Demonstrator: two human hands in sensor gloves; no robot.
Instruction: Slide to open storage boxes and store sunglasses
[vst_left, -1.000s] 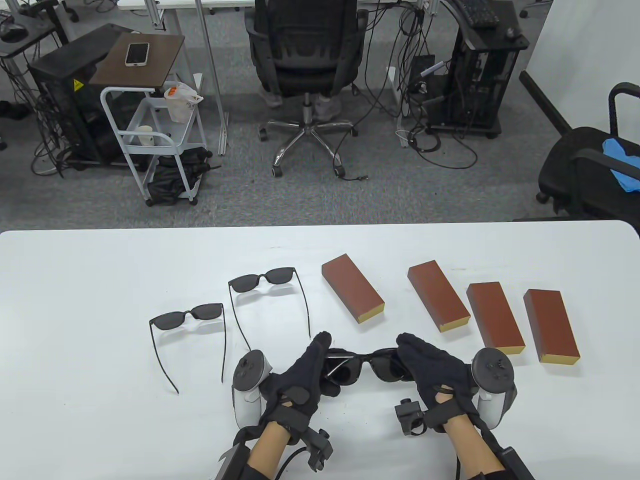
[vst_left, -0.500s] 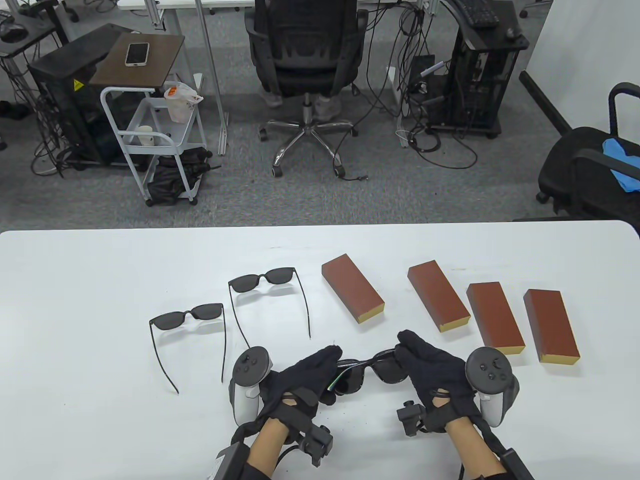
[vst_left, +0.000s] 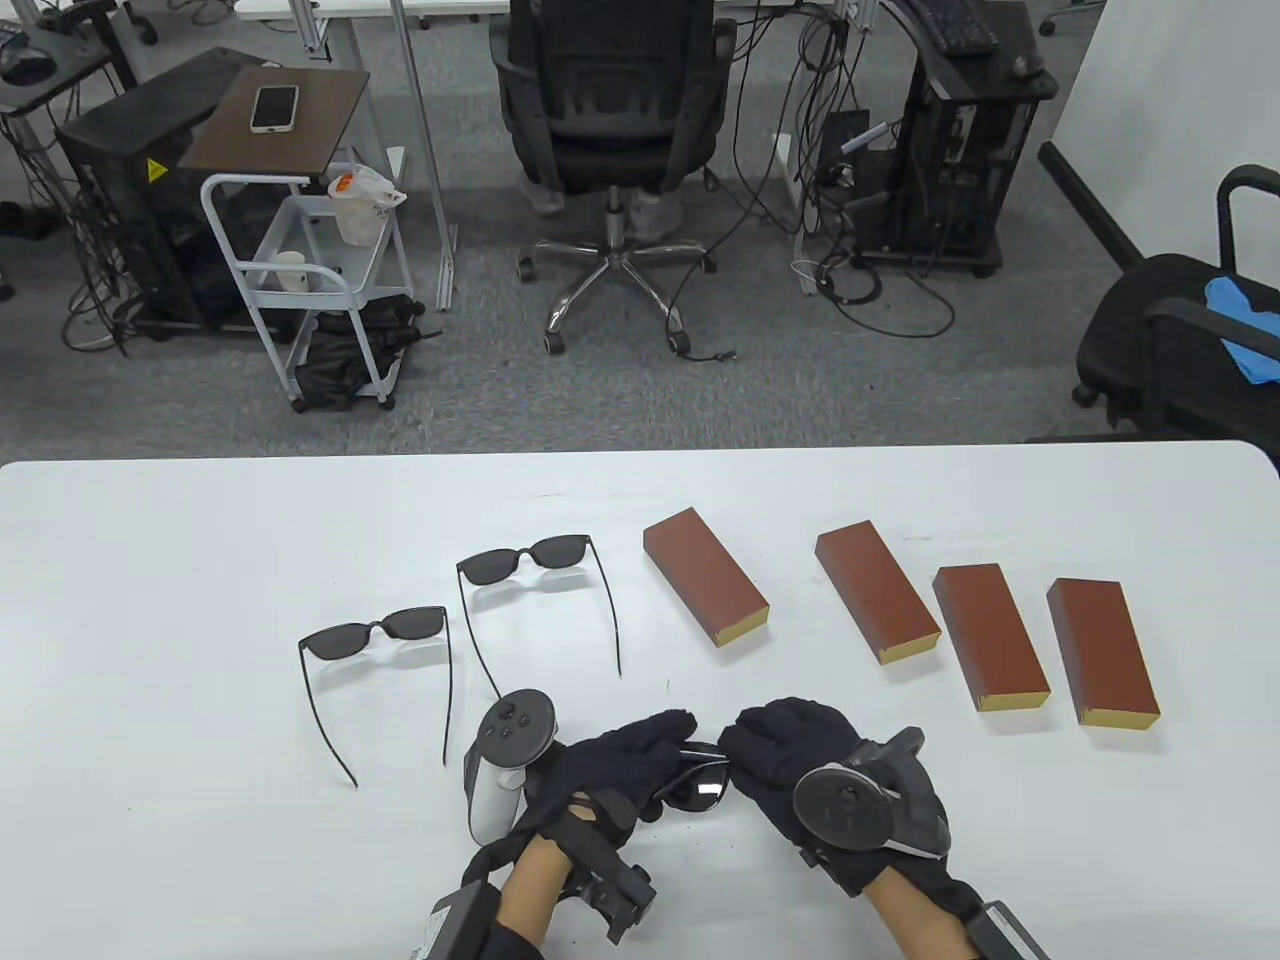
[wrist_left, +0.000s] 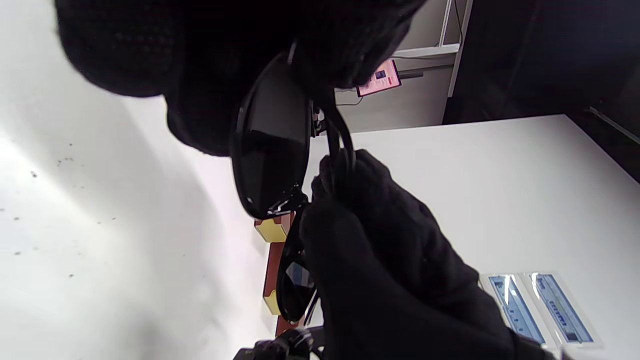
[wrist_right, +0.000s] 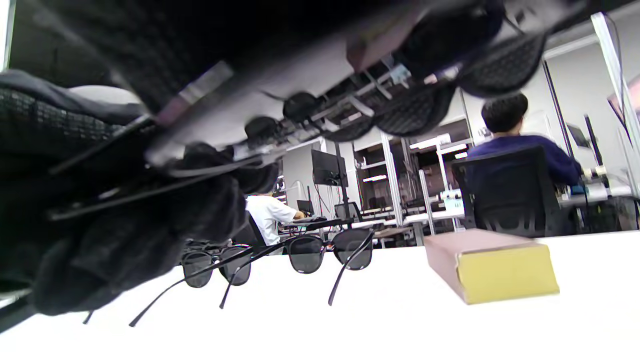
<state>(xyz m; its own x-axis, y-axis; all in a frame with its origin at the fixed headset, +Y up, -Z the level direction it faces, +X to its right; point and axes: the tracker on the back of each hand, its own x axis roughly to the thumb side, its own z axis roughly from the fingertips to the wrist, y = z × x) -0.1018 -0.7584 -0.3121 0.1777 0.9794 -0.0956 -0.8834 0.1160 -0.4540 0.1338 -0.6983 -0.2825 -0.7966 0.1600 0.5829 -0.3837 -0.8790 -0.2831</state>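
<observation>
Both hands (vst_left: 620, 770) grip unbranded sunglasses (vst_left: 700, 785); boxes (vst_left: 705, 575) unlabelled.

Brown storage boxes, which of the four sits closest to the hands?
The leftmost brown rectangular storage box, standing apart from the other three. Its yellow end points toward the gloved right hand, which with the left hand holds black sunglasses.
</observation>
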